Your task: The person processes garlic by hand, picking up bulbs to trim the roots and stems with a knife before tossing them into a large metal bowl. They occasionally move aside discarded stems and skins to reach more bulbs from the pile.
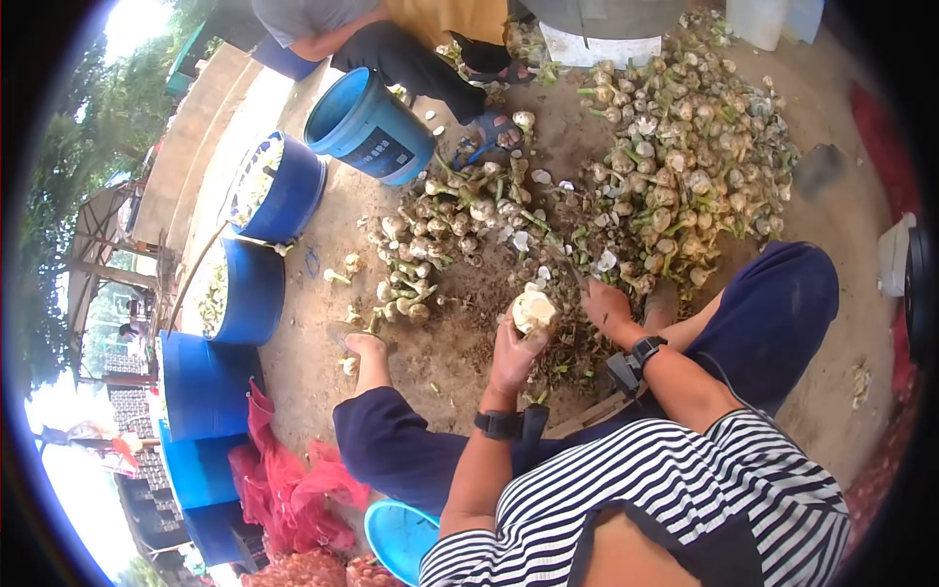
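My left hand (pixel 515 354) is closed around a large garlic bulb (pixel 535 309), its pale face turned up. Close beside it on the right, my right hand (pixel 607 311) is curled shut on a slim, blade-like tool that looks like a knife (pixel 574 266); its handle is hidden in the fist. The tool and the bulb are apart. Below and ahead of both hands, loose garlic bulbs with green stems (pixel 416 245) lie on the dirt among peelings and trimmed bits. A much larger garlic heap (pixel 694 161) rises beyond my right hand.
Blue tubs (pixel 256 293) line the left side, some filled with pale pieces. A blue bucket (pixel 367 127) stands ahead, near another seated person (pixel 391 49). Red netting (pixel 293 479) and a light-blue basin (pixel 401 538) are at lower left. A white container (pixel 895 256) is at right.
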Demonstrator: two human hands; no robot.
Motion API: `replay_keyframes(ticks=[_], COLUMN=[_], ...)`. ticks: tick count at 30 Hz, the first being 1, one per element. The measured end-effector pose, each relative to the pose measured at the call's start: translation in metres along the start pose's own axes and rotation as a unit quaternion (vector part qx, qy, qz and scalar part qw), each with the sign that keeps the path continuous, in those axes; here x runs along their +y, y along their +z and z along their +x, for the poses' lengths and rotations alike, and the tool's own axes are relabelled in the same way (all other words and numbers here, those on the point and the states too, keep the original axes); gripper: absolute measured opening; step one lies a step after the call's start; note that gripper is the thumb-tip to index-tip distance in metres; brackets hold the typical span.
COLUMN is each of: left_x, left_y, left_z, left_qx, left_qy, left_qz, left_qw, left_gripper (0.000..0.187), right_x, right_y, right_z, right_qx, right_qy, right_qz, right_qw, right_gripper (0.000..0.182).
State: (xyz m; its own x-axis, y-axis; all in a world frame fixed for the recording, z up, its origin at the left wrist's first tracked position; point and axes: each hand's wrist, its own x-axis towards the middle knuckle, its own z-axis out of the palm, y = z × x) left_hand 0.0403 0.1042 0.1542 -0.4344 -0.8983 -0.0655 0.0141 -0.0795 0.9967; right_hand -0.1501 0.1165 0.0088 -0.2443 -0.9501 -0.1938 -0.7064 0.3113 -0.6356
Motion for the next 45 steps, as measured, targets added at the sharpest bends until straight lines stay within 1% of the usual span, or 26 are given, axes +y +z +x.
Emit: replay_keyframes(ticks=[2,3,6,7,10,14,15,18,19,21,23,24,25,26,28,29,30,31,32,33,34,36,38,41,44,45], left_x=[0.001,-0.004,-0.021,-0.019,-0.038,-0.050,-0.054,-0.036,-0.039,-0.013,0.029,0.036,0.031,0.050,0.014,0.005,-0.021,-0.055,-0.099,-0.107,-0.173,-0.224,-0.239,-0.231,-0.227,-0.223], left_y=[-0.019,-0.040,-0.062,-0.064,-0.065,-0.054,-0.053,-0.041,-0.048,-0.038,-0.017,-0.005,0.015,0.035,0.037,0.024,-0.002,-0.036,-0.080,-0.120,-0.179,-0.266,-0.313,-0.328,-0.339,-0.328], left_z=[0.003,0.007,-0.006,-0.009,-0.014,-0.008,-0.004,0.006,0.013,0.036,0.073,0.096,0.120,0.130,0.167,0.171,0.174,0.173,0.168,0.154,0.145,0.111,0.094,0.096,0.092,0.090], left_qx=[-0.053,-0.037,0.056,0.049,0.174,0.226,0.213,0.198,0.186,0.177,0.123,0.044,-0.068,-0.125,-0.126,-0.135,-0.097,-0.025,0.090,0.190,0.286,0.368,0.350,0.279,0.189,0.174], left_qy=[-0.016,0.044,-0.035,-0.045,-0.082,-0.090,-0.070,-0.025,-0.010,-0.043,-0.037,-0.028,0.036,0.021,0.180,0.106,0.073,0.053,0.040,-0.033,-0.031,-0.111,-0.125,-0.186,-0.195,-0.181], left_qz=[-0.065,0.251,0.047,0.006,-0.147,-0.207,-0.212,-0.265,-0.250,-0.184,-0.083,-0.015,-0.071,-0.116,0.170,0.094,0.137,0.165,0.227,0.213,0.298,0.395,0.483,0.546,0.448,0.461], left_qw=[0.996,0.966,0.997,0.998,0.970,0.948,0.951,0.943,0.950,0.966,0.988,0.999,0.994,0.985,0.961,0.981,0.983,0.984,0.969,0.958,0.910,0.834,0.793,0.767,0.852,0.851], left_gripper=[0.061,0.073,0.068,0.064,0.062,0.060,0.056,0.054,0.057,0.060,0.073,0.089,0.104,0.105,0.095,0.096,0.096,0.090,0.084,0.079,0.075,0.066,0.066,0.066,0.075,0.075], right_x=[-0.014,-0.022,-0.044,-0.056,-0.101,-0.133,-0.120,-0.018,0.006,-0.001,-0.013,-0.013,-0.011,0.002,0.049,0.054,0.058,0.034,0.010,-0.001,-0.003,-0.002,-0.002,0.005,-0.001,-0.002], right_y=[-0.005,-0.006,-0.016,-0.023,-0.051,-0.078,-0.059,0.024,0.038,0.029,0.036,0.044,0.052,0.065,0.110,0.116,0.121,0.097,0.075,0.067,0.067,0.071,0.075,0.082,0.081,0.081], right_z=[-0.004,-0.006,-0.015,-0.017,-0.021,-0.027,-0.023,-0.009,-0.005,-0.004,0.004,0.003,0.001,0.001,0.009,0.015,0.021,0.020,0.019,0.020,0.023,0.022,0.025,0.029,0.033,0.033], right_qx=[0.013,0.015,0.020,0.052,0.145,0.219,0.206,-0.046,-0.127,-0.171,-0.190,-0.188,-0.186,-0.155,-0.089,-0.105,-0.120,-0.163,-0.205,-0.205,-0.218,-0.246,-0.258,-0.242,-0.230,-0.228], right_qy=[-0.020,-0.033,-0.093,-0.141,-0.221,-0.314,-0.309,-0.084,0.015,0.063,0.082,0.084,0.089,0.043,-0.045,-0.028,-0.012,0.076,0.164,0.157,0.168,0.193,0.197,0.195,0.248,0.243], right_qz=[0.027,0.041,0.075,0.065,0.103,0.167,0.149,-0.024,-0.040,-0.009,0.041,0.078,0.115,0.124,0.144,0.157,0.169,0.177,0.184,0.176,0.168,0.150,0.154,0.170,0.193,0.192], right_qw=[0.999,0.999,0.993,0.987,0.959,0.909,0.917,0.995,0.991,0.983,0.977,0.975,0.972,0.979,0.985,0.982,0.978,0.968,0.947,0.950,0.946,0.938,0.933,0.935,0.921,0.923], right_gripper=[0.019,0.018,0.017,0.016,0.014,0.012,0.015,0.018,0.023,0.025,0.025,0.024,0.023,0.026,0.030,0.031,0.032,0.032,0.032,0.030,0.029,0.027,0.025,0.026,0.028,0.028])
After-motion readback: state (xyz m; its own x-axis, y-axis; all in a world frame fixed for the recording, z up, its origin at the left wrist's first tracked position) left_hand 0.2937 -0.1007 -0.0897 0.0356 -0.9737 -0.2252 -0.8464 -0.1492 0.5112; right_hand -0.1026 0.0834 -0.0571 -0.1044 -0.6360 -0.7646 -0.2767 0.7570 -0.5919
